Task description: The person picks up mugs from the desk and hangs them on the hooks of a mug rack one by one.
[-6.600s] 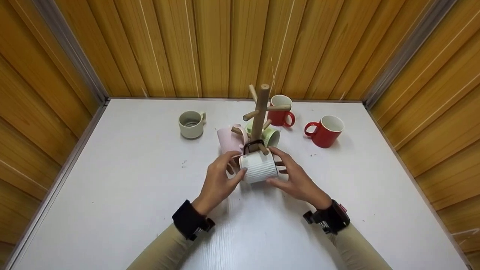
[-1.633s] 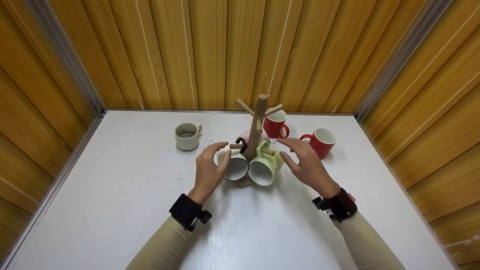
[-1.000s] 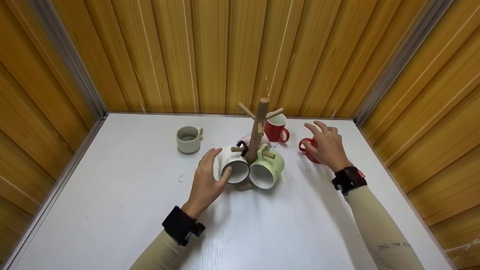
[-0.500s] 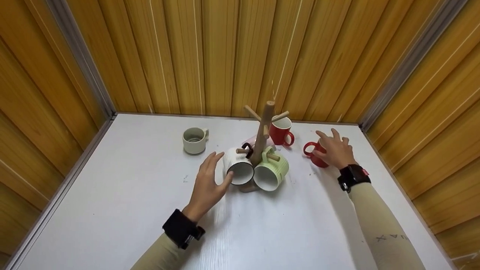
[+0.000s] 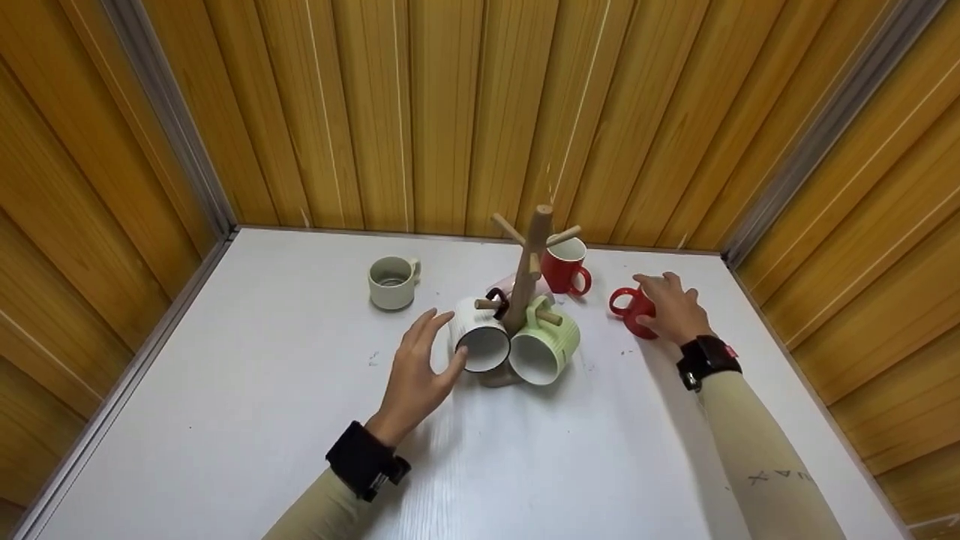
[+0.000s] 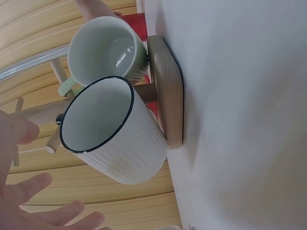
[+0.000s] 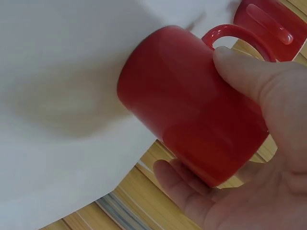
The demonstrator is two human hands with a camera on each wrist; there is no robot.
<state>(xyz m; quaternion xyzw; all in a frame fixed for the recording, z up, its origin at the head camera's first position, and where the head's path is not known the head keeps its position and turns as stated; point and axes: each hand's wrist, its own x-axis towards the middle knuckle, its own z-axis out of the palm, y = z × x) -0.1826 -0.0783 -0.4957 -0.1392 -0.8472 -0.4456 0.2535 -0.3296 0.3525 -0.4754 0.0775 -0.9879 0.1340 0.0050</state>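
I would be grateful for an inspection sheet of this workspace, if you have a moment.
Surface: white tabletop with small dark marks.
Job's things: white mug and green mug hang by their handles on the wooden rack; pink mug mostly hidden behind it; front red mug held; rear red mug and grey-green cup upright.
Clutter: nothing seen.
Grips: left grip, fingers spread, beside the white mug; right grip curled round the front red mug.
Cables: nothing seen.
Surroundings: wood-look wall panels, grey frame at the corners.
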